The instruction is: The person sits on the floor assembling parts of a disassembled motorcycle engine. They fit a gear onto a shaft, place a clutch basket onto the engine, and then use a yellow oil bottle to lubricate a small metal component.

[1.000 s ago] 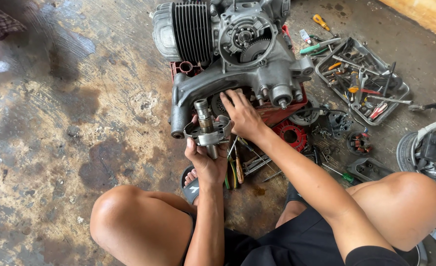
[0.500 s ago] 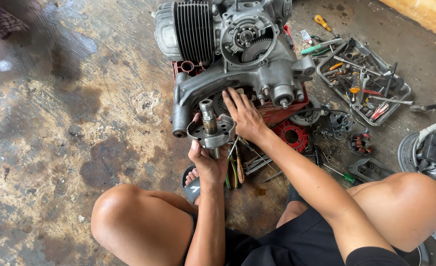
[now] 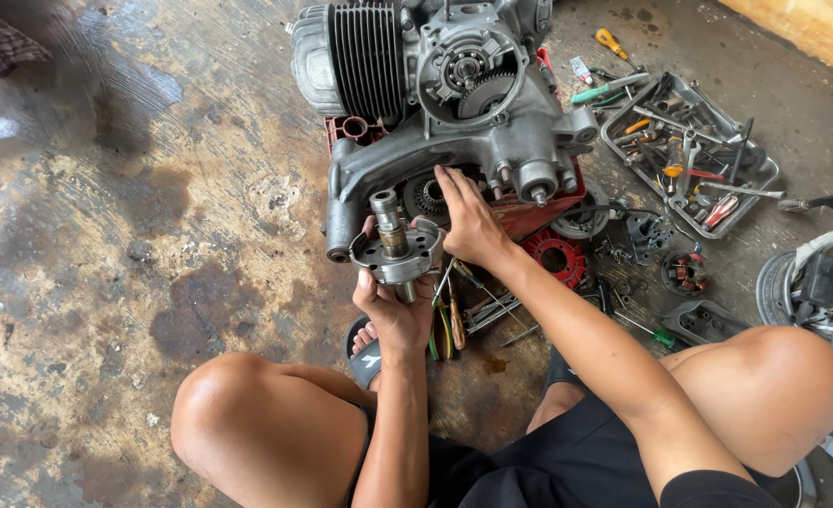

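Note:
A grey motorcycle engine (image 3: 454, 103) with a finned cylinder lies on a red support on the stained concrete floor. My left hand (image 3: 393, 310) grips a round metal hub with a shaft (image 3: 396, 246), held upright just in front of the engine's lower opening. My right hand (image 3: 468, 221) rests flat on the hub's right rim, fingers stretched toward the gears inside the casing.
A metal tray of tools (image 3: 684, 150) sits to the right of the engine. Loose screwdrivers and wrenches (image 3: 463, 310) lie between my knees. A red ring part (image 3: 553, 254) and small parts are scattered right. A tyre rim (image 3: 816, 287) is at the right edge.
My left hand has drawn the hub a little out and away from the engine casing, and my right hand followed it, staying on its rim.

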